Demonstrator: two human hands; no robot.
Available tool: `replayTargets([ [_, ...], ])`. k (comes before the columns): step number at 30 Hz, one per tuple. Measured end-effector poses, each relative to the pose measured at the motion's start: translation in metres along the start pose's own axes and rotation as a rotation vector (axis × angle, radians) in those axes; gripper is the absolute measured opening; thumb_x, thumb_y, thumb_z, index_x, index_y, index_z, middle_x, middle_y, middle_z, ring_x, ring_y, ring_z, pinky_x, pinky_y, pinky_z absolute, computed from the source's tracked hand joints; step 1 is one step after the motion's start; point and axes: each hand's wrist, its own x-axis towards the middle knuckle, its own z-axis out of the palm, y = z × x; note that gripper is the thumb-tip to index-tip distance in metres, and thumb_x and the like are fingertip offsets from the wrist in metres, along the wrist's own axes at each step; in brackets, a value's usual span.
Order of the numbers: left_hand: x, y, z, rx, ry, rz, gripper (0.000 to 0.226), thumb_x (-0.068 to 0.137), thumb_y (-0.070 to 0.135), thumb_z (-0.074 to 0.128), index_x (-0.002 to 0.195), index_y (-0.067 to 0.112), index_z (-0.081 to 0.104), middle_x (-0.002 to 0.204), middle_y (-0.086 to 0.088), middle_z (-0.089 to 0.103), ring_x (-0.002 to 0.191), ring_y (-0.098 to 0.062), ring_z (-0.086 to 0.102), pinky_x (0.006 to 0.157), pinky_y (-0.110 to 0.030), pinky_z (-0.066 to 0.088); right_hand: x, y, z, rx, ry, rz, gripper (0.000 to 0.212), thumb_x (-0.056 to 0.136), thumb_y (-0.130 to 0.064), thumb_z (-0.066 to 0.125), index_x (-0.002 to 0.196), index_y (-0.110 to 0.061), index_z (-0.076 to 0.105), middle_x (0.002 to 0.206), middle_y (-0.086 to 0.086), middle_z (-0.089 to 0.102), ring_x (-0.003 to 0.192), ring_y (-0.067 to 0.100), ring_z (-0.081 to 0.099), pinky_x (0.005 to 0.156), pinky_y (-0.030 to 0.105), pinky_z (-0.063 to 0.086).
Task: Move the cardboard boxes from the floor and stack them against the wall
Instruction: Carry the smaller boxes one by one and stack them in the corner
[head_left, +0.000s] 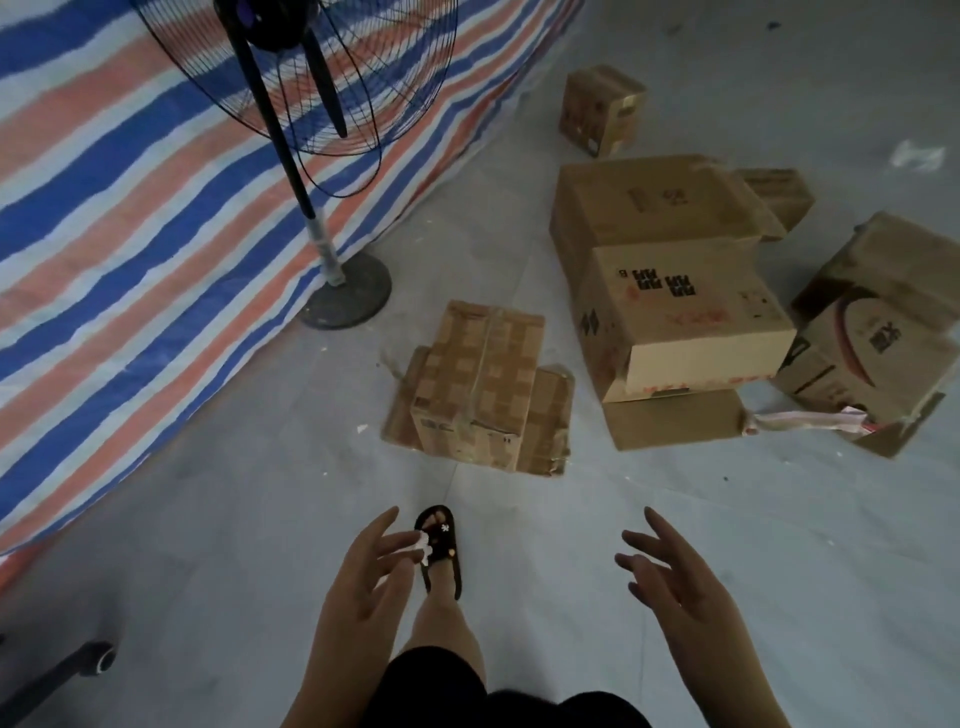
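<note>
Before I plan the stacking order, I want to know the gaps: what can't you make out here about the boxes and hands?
- Rightmost box: cut by the head view's right edge.
- Flattened cardboard: mostly hidden under the taped box.
- Small far box: print too small to read.
- Left hand, right hand: open; forearms cut by the bottom edge.

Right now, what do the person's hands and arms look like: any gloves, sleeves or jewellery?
Both the left hand and the right hand are bare, with no gloves, rings or watch visible. The forearms are uncovered as far as the frame shows, so no sleeves appear.
</note>
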Motion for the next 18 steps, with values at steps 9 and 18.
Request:
replayTargets([
  [9, 0.202, 0.051, -0.037, 0.056, -0.110, -0.020, 0.037, 0.094, 0.012, 0.048, 0.110, 0.045, 0.046, 0.108, 0.013, 0.062, 0.094, 0.007, 0.063, 0.078, -0.019, 0.048, 0.144, -0.077, 0.086, 0.003, 0.048, 0.027, 0.046, 0.090, -0.014, 0.057, 0.120, -0.048, 0.045, 0.115, -0.014, 0.064, 0.099, 0.003, 0.065, 0.090, 0.037, 0.053],
  [18, 0.352, 0.001, -0.015, 0.181, -0.205, -0.183, 0.036, 0.081, 0.040, 0.048, 0.116, 0.048, 0.044, 0.109, 0.020, 0.063, 0.099, 0.005, 0.061, 0.072, -0.011, 0.048, 0.273, -0.055, 0.129, -0.078, -0.002, 0.244, 0.047, 0.091, -0.018, 0.057, 0.135, -0.032, 0.044, 0.118, -0.014, 0.060, 0.103, 0.008, 0.063, 0.087, 0.026, 0.050],
])
